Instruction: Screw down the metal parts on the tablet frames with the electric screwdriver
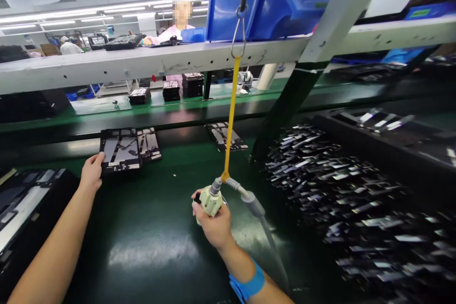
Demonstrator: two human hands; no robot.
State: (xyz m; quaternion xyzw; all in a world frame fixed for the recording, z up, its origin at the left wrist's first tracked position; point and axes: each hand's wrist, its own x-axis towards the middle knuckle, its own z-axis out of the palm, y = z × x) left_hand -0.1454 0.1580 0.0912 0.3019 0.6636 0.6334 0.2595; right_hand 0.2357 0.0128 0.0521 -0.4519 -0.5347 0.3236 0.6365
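My left hand (91, 173) pinches the left edge of a flat black device panel (121, 149) with grey plates and dark parts on its face. Partly behind that panel, on the right, lies a second panel (149, 144). In my right hand (215, 225) is a pale green electric screwdriver (211, 201), its lower end hidden by the fingers. A grey cable (254, 205) leaves its top, and a yellow strap (232, 114) suspends it from a metal hook. Another panel (226, 136) lies farther right on the green work surface (153, 228), partly crossed by the strap.
Many stacked panels (331, 185) fill the right side, blurred. Another stack (32, 209) stands at left. A white beam (142, 61) crosses above, bearing a blue bin (245, 7). A slanted post (295, 99) rises at right. A person (178, 26) is across the line.
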